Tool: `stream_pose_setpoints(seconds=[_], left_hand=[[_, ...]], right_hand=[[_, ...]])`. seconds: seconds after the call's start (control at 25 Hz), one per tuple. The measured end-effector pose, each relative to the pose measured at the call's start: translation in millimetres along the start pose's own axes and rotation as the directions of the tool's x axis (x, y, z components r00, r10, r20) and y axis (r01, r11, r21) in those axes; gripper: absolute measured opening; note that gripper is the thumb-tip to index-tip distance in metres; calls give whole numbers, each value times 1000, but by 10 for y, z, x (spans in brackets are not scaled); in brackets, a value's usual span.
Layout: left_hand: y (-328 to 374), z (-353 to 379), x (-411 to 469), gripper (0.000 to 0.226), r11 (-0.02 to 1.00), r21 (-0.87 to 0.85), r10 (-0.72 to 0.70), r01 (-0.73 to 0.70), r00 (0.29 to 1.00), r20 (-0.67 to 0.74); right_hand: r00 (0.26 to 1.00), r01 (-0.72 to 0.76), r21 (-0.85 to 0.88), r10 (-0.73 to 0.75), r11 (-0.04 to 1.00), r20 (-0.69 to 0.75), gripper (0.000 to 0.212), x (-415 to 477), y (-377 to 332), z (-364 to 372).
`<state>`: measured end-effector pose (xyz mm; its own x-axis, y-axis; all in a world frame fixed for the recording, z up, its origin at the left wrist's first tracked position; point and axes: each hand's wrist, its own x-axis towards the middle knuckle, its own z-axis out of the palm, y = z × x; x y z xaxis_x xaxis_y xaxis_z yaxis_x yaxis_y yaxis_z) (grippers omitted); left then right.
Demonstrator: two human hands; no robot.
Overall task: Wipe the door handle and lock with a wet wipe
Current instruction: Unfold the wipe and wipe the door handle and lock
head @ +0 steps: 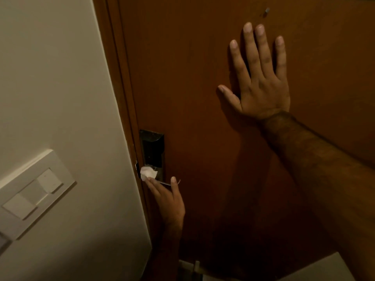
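Observation:
A brown wooden door (203, 88) fills the right of the view. Its dark metal lock plate (152, 148) sits near the door's left edge. My left hand (168, 196) reaches up from below and pinches a crumpled white wet wipe (148, 173) against the lower part of the lock plate. A thin strip of the metal handle (165, 183) shows between the fingers; the rest of it is hidden by the hand. My right hand (260, 80) lies flat on the door higher up, fingers spread, holding nothing.
A cream wall (56, 78) stands left of the brown door frame (119, 82), with a white switch panel (34, 191) at lower left. A small metal peg (266, 11) sticks out near the door's top. Something pale (320, 268) lies at the bottom right.

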<state>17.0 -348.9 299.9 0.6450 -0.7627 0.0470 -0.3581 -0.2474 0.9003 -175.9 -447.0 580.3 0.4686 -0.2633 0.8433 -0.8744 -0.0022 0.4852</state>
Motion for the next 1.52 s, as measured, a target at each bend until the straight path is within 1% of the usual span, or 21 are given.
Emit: stream_pose_setpoints(seconds=[0.12,0.2,0.36,0.44,0.48,0.52,0.56,0.6,0.64,0.68,0.72,0.8,0.96,1.08,1.16,1.2,1.32,1.4,1.44,1.48,1.52], left_hand=[[-94,-80,65,85,997,11,79,-80,996,34],[-154,-58,-100,87,997,-22,80,-79,996,50],[-88,97,-537,88,972,-226,-12,65,973,229],[-45,174,-653,80,951,-252,-92,177,944,318],[-27,190,-678,73,921,-310,-124,235,932,340],[-13,189,-681,63,850,-440,-145,291,931,336],[4,172,-660,52,714,-613,-176,339,934,312],[21,137,-600,41,529,-762,-224,375,927,301],[33,93,-513,35,349,-849,-270,396,910,313],[32,54,-427,35,227,-885,-302,406,893,333],[19,26,-345,38,160,-896,-325,415,879,349],[-27,1,-219,41,107,-891,-367,440,851,376],[-85,-49,-180,41,55,-830,-439,555,760,479],[-185,-208,-225,42,-25,-766,-390,643,699,599],[-246,-381,-281,38,-32,-717,-356,696,663,659],[-265,-474,-315,37,-2,-697,-348,717,653,673],[-296,-766,-402,36,188,-647,-304,739,670,677],[-283,-1011,-446,43,318,-612,-225,724,684,694],[-254,-1148,-463,48,390,-591,-177,706,687,704],[-226,-1274,-474,51,467,-569,-129,677,689,713],[-192,-1382,-483,52,544,-548,-82,636,690,719]], right_hand=[[1000,-4,-3,4,1000,1,86,6,8,-18],[1000,-6,7,6,1000,10,86,4,0,-25],[1000,-15,14,15,1000,19,85,1,3,-25],[1000,-17,5,17,1000,9,85,5,0,-21],[1000,-20,-5,20,1000,3,85,4,1,-18],[1000,-21,-12,21,1000,-2,85,3,1,-14],[1000,-20,-17,20,1000,-3,85,1,4,-11],[1000,-21,-16,21,1000,-2,85,0,3,-10],[1000,-24,-12,24,1000,1,85,4,1,-8],[1000,-28,-8,28,1000,6,84,7,0,-7],[1000,-30,-8,30,1000,7,84,9,0,-5],[999,-33,-15,33,999,6,84,3,-4,-2],[999,-42,-5,42,999,12,84,0,-22,0],[998,-50,3,50,999,22,85,10,-23,15],[998,-46,6,46,999,41,85,19,-12,10],[998,-47,8,46,999,49,85,10,-17,-9],[994,-46,55,40,997,104,83,13,-18,-81],[987,-73,114,56,991,148,84,42,-47,-218],[983,-108,171,79,979,166,84,29,-103,-328],[974,-163,277,109,947,198,84,-36,-206,-448],[951,-251,432,139,866,275,82,-163,-361,-598]])
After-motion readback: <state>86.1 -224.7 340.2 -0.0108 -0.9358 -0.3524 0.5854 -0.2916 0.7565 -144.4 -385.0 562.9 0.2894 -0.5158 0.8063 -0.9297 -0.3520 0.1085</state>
